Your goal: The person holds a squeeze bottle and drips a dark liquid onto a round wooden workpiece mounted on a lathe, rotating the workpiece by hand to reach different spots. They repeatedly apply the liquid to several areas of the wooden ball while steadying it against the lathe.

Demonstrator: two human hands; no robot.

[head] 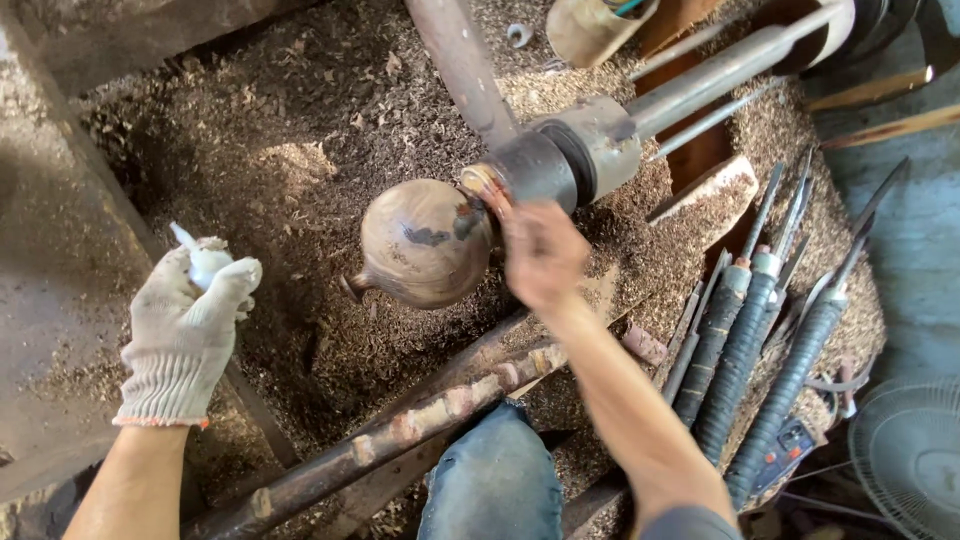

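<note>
Floor: wood shavings (pixel 300 120) covered the ground under a lathe (pixel 575 150).
Pot: 1 round wooden pot (pixel 425 243) sat on the lathe's end.
Left hand (pixel 190 320): gloved, fingers closed around a white rag (pixel 205 258).
Right hand (pixel 543 252): bare, blurred beside the pot; finger state unclear.
Tools: chisels (pixel 750 340) lay right.

A: Where is there room to pass?

B: Left of the round brown wooden pot (pixel 424 243), over the sawdust bed (pixel 270 130). The gloved left hand (pixel 190 325), closed on a small white lump (pixel 205 262), hangs there well apart from the pot.

A: And the right side?

B: Tight. The bare right hand (pixel 543 252) sits just beside the grey metal lathe chuck (pixel 565 160). The rusty tool-rest bar (pixel 400 435) crosses below, and the black-wrapped turning chisels (pixel 755 335) block the far right.
</note>
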